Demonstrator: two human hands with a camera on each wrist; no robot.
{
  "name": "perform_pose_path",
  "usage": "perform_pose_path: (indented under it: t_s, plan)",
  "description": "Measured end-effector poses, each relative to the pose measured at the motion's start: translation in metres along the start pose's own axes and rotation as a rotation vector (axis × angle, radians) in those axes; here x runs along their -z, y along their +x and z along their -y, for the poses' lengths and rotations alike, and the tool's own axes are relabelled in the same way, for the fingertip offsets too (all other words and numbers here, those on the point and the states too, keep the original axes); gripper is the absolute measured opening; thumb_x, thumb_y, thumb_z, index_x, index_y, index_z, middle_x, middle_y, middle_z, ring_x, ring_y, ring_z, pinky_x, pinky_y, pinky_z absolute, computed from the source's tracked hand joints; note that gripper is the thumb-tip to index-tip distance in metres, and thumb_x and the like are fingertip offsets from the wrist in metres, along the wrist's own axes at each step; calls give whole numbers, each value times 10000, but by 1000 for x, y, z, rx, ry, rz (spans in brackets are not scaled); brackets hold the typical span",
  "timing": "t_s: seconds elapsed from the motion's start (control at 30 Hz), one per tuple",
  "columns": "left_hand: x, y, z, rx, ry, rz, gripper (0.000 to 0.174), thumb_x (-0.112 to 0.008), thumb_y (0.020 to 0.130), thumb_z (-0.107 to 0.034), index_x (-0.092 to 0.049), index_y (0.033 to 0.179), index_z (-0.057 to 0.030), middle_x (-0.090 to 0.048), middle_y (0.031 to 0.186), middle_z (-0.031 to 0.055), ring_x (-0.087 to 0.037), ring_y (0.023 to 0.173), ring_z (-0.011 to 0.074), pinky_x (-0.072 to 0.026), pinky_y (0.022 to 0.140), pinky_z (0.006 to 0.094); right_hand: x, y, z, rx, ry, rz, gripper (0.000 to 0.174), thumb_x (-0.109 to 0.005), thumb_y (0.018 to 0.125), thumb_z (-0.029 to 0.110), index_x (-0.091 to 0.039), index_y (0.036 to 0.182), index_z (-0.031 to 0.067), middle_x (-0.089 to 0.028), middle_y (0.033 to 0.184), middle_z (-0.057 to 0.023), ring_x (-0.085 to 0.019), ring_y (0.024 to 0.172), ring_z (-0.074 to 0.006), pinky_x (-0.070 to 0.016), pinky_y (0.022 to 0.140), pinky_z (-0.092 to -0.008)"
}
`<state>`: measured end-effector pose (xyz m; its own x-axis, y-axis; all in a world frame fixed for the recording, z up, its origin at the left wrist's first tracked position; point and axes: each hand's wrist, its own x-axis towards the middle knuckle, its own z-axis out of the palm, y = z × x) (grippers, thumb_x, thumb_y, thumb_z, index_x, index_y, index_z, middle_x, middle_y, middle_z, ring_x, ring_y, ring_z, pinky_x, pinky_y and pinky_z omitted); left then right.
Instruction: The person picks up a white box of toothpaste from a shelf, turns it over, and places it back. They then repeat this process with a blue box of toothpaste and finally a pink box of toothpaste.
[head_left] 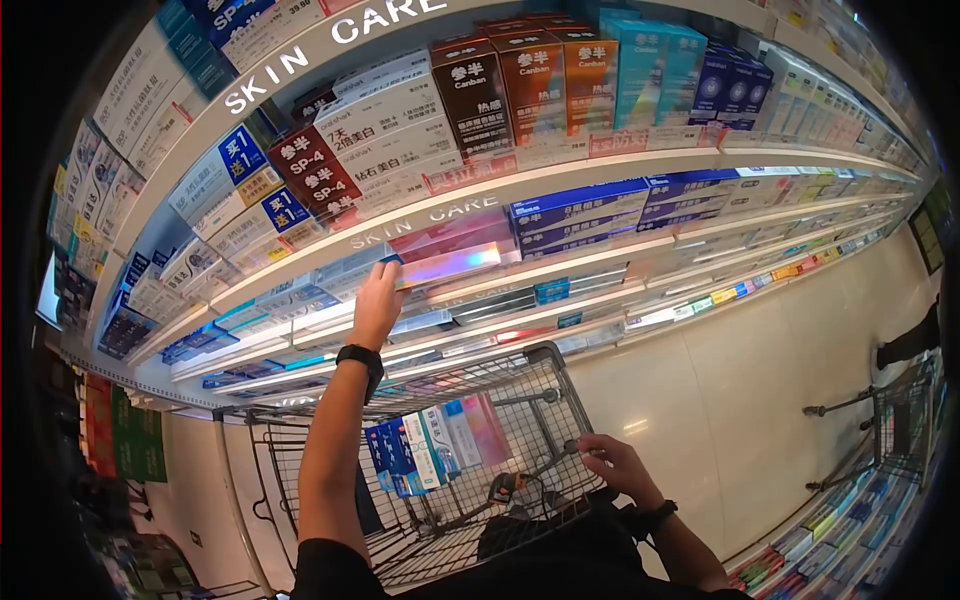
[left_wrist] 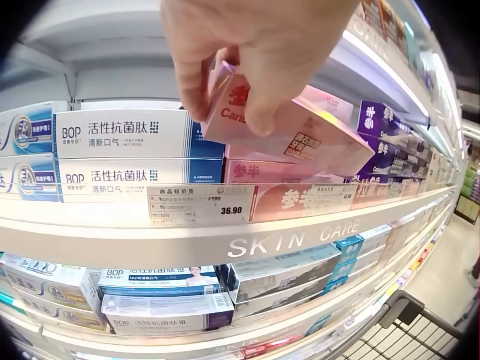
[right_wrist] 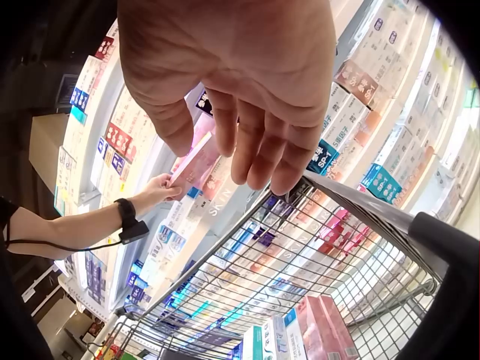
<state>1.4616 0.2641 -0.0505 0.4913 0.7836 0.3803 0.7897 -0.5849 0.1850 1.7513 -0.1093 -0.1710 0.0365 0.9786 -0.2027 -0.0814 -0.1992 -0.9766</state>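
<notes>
My left hand (head_left: 377, 302) reaches to the shelf and grips a shiny pink toothpaste box (head_left: 450, 266) by its left end. In the left wrist view the thumb lies on the front of the box (left_wrist: 300, 139) and fingers hold its other side. That box tilts over more pink boxes (left_wrist: 244, 171) lying on the same shelf. My right hand (right_wrist: 232, 97) holds nothing; its fingers hang loosely near the rim of the shopping cart (head_left: 545, 355). Inside the cart lie blue, white and pink boxes (head_left: 487, 428).
White and blue BOP boxes (left_wrist: 124, 135) stack left of the pink ones, purple boxes (left_wrist: 386, 124) to their right. A shelf lip (left_wrist: 187, 240) with price tags runs below. Further right, another cart (head_left: 888, 435) stands on the tiled floor (head_left: 700, 370).
</notes>
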Motion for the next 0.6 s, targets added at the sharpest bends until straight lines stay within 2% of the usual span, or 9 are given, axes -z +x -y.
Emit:
perform_pose_path:
  t_s: [0.23,0.43,0.6]
  plan:
    - [-14,6,4,6,-36,-2,384,-723,748,-98,-541,1084,-73,-574,1017,180,-581,928,420,-482,747,491,0,0,-2,-32,11,-2,351,-653,889,135,-586,1201,-12,-629,1187,-110,-608,1078,-180,-508,905,-318]
    - [-29,15,11,13,-34,76,376,-723,750,-117,-549,1080,-69,-585,1043,173,-587,949,411,-492,769,483,0,0,-7,-21,45,0,327,-649,896,125,-591,1193,-1,-627,1181,-93,-598,1080,-160,-505,893,-305]
    - [-32,21,10,30,-55,127,435,-734,742,-140,-547,1129,-71,-587,1092,174,-588,980,401,-501,790,467,1,1,-10,-26,73,8,318,-649,900,127,-594,1187,3,-632,1173,-82,-587,1081,-148,-496,885,-292]
